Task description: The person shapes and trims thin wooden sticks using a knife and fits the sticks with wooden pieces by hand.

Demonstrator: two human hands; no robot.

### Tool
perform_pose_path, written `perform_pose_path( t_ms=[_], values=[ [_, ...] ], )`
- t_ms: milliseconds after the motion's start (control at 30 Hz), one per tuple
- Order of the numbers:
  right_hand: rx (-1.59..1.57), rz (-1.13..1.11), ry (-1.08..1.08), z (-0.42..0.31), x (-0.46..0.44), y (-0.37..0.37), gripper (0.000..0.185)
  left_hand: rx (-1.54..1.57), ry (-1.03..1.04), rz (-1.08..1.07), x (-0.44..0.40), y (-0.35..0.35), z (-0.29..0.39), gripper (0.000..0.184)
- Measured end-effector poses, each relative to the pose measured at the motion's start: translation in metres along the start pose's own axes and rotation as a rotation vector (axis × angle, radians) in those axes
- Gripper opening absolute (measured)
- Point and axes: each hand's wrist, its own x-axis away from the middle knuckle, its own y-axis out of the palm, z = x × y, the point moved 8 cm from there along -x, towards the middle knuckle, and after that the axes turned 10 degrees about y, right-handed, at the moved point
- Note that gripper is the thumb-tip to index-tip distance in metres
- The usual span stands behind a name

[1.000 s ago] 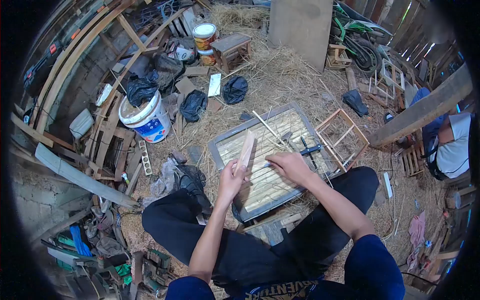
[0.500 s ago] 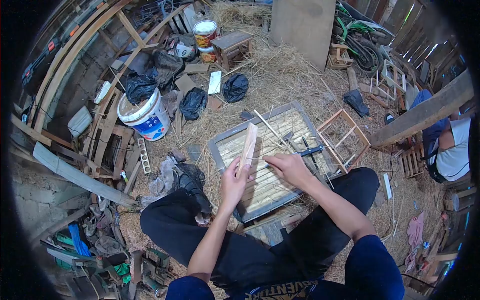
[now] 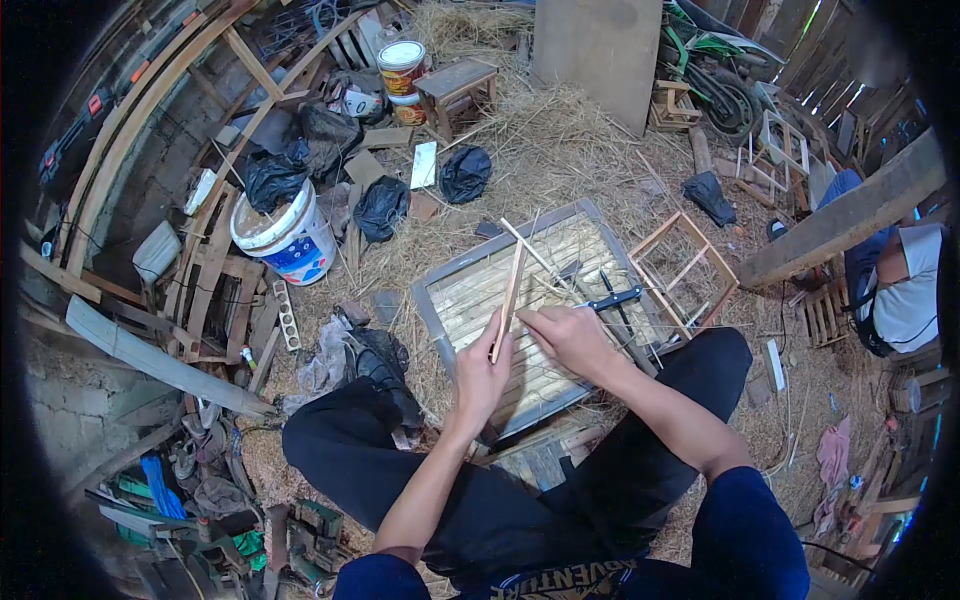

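The person's left hand (image 3: 481,375) grips a thin wooden strip (image 3: 509,297), which is tilted above the slatted panel (image 3: 430,310), inside its edges. The right hand (image 3: 568,336) is just beside this strip, fingers bent together; whether they pinch something, one cannot tell. A black-handled knife (image 3: 616,298) lies near the panel's right edge, close to the wooden box frame (image 3: 709,249). Beyond the far edge, straw-covered floor (image 3: 560,150) spreads widely.
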Motion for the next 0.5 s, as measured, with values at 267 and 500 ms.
perform_pose_path(
  t_ms=[267, 500],
  values=[
    [-0.020, 0.030, 0.021, 0.000, -0.008, -0.003, 0.020, 0.087, -0.061, 0.062, -0.006, -0.001, 0.007, 0.042],
    [0.010, 0.054, 0.008, 0.001, -0.006, -0.008, 0.013, 0.052, -0.069, 0.145, -0.011, -0.015, 0.002, 0.042]
  ],
)
